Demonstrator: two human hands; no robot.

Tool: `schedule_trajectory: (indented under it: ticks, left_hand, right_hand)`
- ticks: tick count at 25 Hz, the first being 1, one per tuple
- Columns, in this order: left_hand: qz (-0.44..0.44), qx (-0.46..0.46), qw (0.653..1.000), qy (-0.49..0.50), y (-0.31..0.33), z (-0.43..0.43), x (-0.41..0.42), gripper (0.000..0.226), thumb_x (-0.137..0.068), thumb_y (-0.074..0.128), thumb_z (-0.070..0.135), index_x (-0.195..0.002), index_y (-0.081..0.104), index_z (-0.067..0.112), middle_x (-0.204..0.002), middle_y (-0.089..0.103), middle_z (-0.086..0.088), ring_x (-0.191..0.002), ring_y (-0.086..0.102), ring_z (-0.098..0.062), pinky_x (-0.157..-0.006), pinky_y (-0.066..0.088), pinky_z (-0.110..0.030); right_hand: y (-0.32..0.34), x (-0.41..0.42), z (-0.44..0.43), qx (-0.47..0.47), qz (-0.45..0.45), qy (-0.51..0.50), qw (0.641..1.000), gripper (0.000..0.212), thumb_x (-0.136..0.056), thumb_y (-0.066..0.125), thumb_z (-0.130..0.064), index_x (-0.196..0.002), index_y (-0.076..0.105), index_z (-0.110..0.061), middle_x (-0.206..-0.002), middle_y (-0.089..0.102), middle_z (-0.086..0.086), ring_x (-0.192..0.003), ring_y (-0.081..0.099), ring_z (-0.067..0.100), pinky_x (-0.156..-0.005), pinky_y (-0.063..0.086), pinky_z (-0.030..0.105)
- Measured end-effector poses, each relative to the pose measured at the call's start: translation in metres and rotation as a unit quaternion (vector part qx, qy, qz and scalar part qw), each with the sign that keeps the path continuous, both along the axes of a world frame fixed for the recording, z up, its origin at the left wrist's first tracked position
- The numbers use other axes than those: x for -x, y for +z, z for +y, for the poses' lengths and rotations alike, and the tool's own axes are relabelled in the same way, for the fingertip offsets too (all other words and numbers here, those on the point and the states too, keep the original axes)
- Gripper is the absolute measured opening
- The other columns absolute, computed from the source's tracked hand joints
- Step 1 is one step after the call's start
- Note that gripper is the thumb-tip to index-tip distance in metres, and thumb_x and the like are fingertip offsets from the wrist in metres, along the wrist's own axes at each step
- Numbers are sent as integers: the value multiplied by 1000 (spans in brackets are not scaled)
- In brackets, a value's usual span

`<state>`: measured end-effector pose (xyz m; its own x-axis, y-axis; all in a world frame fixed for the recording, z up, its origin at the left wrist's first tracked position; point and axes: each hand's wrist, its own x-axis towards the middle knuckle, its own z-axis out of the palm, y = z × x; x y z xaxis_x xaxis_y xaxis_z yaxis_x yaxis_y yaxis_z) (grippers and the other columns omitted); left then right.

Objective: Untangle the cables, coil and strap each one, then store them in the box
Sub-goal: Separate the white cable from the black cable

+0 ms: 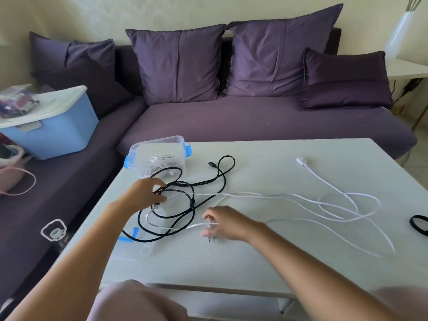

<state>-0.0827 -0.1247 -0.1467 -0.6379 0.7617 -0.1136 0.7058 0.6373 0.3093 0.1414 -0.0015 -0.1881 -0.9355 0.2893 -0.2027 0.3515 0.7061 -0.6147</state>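
Two cables lie crossed on the pale bench (278, 262). Left grip (148, 193) is curled round the black cable (207, 180) loops; right grip (222, 224) pinches the white cable (324, 180) near its plug, its length trailing rightward. Clear box (162, 141) stands beyond the tangle; purple sofa (254, 121) behind.
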Motion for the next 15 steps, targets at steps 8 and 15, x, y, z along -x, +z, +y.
schedule_trajectory:
  ticks: [8, 15]
  left_hand:
    - [-14, 231, 965, -124, -16, -38, 0, 88, -61, 75, 62, -136, 41, 30, -146, 30, 8, -136, 26, -14, -110, 28, -31]
    - [121, 107, 986, -43, -14, -20, -4, 38, -94, 48, 46, -82, 62, 13, -85, 54, 0, -84, 54, -18, -64, 41, -27]
  right_hand:
    - [1, -6, 38, 63, 125, -99, 985, 16, -92, 61, -25, -87, 73, -16, -72, 66, 6, -55, 46, 11, -54, 35, 28]
    - [53, -84, 116, -71, 97, -283, 952, 27, -80, 69, -36, -62, 72, -16, -51, 36, 3, -48, 29, 17, -49, 24, 29]
